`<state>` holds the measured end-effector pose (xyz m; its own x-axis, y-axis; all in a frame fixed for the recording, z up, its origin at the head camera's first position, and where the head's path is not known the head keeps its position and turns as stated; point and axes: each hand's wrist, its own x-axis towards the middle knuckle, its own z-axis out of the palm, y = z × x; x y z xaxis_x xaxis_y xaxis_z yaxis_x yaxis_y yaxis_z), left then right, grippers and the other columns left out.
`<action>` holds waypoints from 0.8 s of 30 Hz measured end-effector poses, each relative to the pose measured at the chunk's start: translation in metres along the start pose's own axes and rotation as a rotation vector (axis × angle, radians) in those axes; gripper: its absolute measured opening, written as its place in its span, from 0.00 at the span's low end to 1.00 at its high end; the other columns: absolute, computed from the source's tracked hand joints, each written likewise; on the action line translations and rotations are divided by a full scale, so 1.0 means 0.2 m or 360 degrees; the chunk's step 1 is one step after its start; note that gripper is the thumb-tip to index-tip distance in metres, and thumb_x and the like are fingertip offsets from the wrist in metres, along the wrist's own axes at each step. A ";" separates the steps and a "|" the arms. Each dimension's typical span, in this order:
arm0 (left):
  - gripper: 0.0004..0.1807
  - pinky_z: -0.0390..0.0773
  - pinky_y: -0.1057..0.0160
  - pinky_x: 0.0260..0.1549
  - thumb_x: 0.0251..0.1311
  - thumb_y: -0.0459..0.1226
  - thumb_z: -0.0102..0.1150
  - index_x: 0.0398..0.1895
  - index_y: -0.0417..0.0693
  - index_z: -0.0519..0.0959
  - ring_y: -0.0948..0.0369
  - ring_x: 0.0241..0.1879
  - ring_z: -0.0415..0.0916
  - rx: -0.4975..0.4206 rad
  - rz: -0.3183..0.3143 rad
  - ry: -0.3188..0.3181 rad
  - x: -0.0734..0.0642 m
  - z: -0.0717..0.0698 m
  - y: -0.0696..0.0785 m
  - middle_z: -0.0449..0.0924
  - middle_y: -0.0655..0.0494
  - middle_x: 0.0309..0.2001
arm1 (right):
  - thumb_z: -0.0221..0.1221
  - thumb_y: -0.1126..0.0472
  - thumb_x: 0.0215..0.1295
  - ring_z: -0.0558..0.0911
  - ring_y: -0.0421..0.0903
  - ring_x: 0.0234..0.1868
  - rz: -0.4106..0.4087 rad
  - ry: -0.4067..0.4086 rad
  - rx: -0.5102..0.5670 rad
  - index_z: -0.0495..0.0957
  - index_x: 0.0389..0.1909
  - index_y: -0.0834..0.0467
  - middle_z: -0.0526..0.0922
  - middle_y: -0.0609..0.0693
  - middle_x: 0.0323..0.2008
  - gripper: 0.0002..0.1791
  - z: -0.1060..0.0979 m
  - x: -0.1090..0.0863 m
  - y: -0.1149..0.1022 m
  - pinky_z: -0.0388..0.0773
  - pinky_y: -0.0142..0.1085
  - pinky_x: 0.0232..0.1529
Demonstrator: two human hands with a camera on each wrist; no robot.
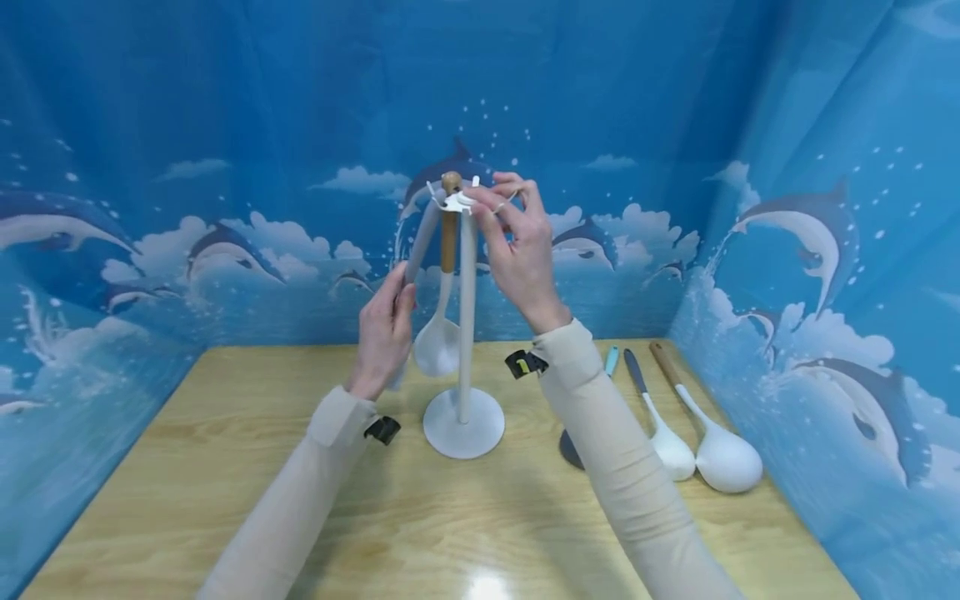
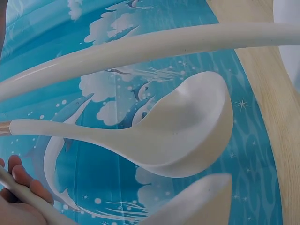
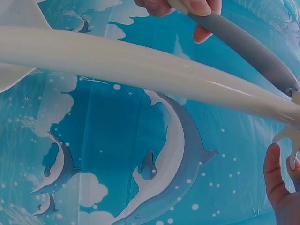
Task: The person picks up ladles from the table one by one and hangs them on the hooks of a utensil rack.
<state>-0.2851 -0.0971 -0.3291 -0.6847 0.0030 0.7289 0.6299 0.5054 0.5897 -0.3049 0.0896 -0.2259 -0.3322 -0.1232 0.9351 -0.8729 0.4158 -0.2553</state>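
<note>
A white utensil stand [image 1: 467, 317] rises from a round base, with a hook ring [image 1: 457, 202] at its top. My left hand [image 1: 384, 333] grips a grey-handled ladle [image 3: 248, 47] by its white stem, just below the handle. The handle's upper end is at the hooks; in the left wrist view part of its white bowl [image 2: 201, 201] shows at the bottom. Up at the ring, the thumb and fingers of my right hand [image 1: 517, 237] pinch a hook. A white ladle with a wooden handle [image 1: 437, 346] hangs from the stand beside the pole.
On the right of the wooden table [image 1: 150, 467] lie a dark-headed utensil with a turquoise handle [image 1: 612, 360], a white utensil with a grey handle [image 1: 671, 450] and a wooden-handled ladle [image 1: 727, 462]. My right sleeve partly covers the first two. A blue dolphin-print curtain [image 1: 300, 100] surrounds the table's back and sides.
</note>
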 end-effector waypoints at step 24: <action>0.16 0.64 0.67 0.19 0.76 0.39 0.43 0.60 0.44 0.73 0.63 0.21 0.63 -0.0095 0.0056 -0.0079 -0.03 0.02 -0.03 0.76 0.51 0.30 | 0.55 0.65 0.71 0.71 0.51 0.63 0.0007 0.0003 0.0009 0.83 0.52 0.60 0.73 0.62 0.50 0.13 0.00 0.00 0.00 0.79 0.37 0.37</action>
<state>-0.2851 -0.0970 -0.3385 -0.6781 0.0633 0.7322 0.6737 0.4518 0.5848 -0.3050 0.0904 -0.2250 -0.3356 -0.1195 0.9344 -0.8733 0.4113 -0.2611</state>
